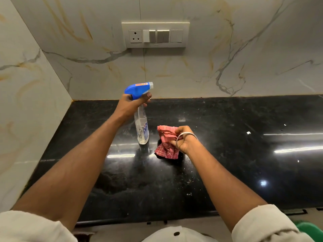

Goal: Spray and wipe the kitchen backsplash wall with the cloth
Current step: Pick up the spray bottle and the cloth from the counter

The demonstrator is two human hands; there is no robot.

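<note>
- Marble wall (174,75), pale with grey and ochre veins, fills the frame from 10 to 2 o'clock. It meets a side wall (21,84) of the same stone in a corner at 9 o'clock.
- Black polished counter (244,154) spans the lower half, from 3 round to 8 o'clock. It shows streaks of reflected light and a few pale crumbs towards 3 o'clock.
- Left arm (83,163) comes in from 7 o'clock, bare below a rolled pale sleeve (26,227), and stretches almost straight towards the centre.
- Right arm (218,180) comes in from 5 o'clock, also bare, and bends inward at the wrist.
- Switch plate (155,34) is set in the wall at 12 o'clock, with a socket at its left end.
- Bottle (142,126), clear with a blue spray head, is just left of centre, in front of the wall and over the counter. Its long axis is near upright, with the top leaning a little towards 11 o'clock. The nozzle (151,85) points towards 2 o'clock. Whether the base touches the counter cannot be told.
- Cloth (167,147), red check and bunched, is just right of the bottle and apart from it. It hangs from the fist towards 7 o'clock; whether its lower end meets the counter is unclear.
- Left hand (130,106) grips the bottle's neck, fingers curled round it under the head, with the forefinger across the front by the trigger.
- Right hand (185,142) is curled into a fist round the cloth's upper part.
- Bangle (187,136), thin and silver, circles the right wrist.
</note>
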